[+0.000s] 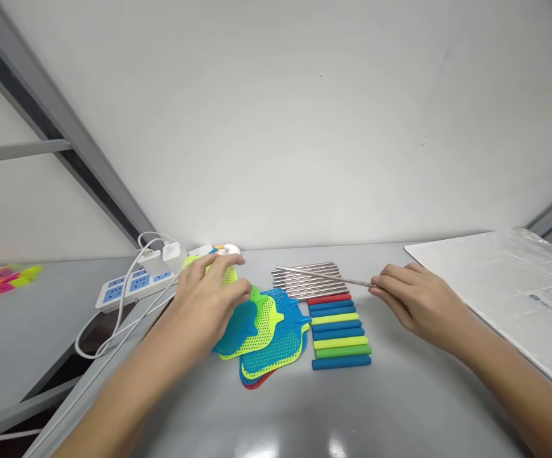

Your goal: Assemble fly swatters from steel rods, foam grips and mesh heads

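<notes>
My right hand (412, 296) pinches one end of a thin metal rod (324, 274), which points left above a row of similar metal rods (304, 289). Over the left side of a pile of perforated plastic fly swatter heads (276, 343), my left hand (213, 296) hovers with thumb and fingers apart. A yellow-green swatter head (229, 275) shows behind its fingers; whether they touch it I cannot tell. The heads overlap in blue, yellow-green, green and red. Beside them lie several coloured handle tubes (338, 327) in a column, red at the back and blue in front.
A white power strip (130, 286) with plugs and looping white cables (123, 318) is at the left edge of the grey table (276, 420). On the right lies a flat white wrapped panel (505, 280). Bright coloured pieces (6, 283) are on another surface at far left.
</notes>
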`<state>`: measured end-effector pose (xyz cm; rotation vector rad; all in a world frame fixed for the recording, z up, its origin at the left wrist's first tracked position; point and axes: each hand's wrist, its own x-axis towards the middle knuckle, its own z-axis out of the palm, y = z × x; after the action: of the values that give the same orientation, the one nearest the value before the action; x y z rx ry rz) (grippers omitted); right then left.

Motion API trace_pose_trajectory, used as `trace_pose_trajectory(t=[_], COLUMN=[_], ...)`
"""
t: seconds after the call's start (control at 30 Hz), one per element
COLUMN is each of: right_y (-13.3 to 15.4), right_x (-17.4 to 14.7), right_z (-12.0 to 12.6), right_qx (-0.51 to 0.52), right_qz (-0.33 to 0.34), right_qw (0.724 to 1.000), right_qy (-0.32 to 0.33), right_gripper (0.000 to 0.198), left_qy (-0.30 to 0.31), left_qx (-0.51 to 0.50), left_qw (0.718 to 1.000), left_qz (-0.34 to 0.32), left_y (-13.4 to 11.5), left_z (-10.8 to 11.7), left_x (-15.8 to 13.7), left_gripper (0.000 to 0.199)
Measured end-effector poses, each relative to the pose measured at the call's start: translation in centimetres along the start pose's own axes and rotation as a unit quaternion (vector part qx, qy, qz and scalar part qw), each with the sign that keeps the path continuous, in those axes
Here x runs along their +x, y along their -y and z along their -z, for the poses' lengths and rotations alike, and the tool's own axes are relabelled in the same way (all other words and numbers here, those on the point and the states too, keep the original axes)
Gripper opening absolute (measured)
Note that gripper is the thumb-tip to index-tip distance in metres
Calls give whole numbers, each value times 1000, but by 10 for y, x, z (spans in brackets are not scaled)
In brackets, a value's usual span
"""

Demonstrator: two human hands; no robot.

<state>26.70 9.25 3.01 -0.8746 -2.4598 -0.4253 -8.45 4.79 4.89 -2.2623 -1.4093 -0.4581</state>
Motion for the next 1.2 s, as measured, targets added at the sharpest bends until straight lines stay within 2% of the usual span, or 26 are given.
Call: trace_pose_trajectory(t=[0.17,0.37,0.57,0.87,1.1,1.2], right_y=[12,8,5,1,0,2], right_x=[-1,-6,-9,-8,-8,-8], right_z=[2,-4,0,2,6,8], right_qx=[-13,2,2,-6,-40,-57], right_qz=[-3,-1,-2,15,59,75], right_qw=[999,1000,1000,1000,997,995], right_qy=[-40,-20,-27,-18,-35,-38], right_gripper=[11,8,10,19,24,23], left_qy=[-50,-61,-107,-121,-105,-109], left_qx=[5,14,-4,33,73,72], left_qw=[999,998,994,990,986,985], left_qz=[2,-16,-33,-62,-102,-113], left_y=[-11,-19,-24,-28,-33,-37], left_z=[11,15,19,19,16,13], left_x=[3,5,4,3,1,2], left_gripper=[16,14,10,6,18,17])
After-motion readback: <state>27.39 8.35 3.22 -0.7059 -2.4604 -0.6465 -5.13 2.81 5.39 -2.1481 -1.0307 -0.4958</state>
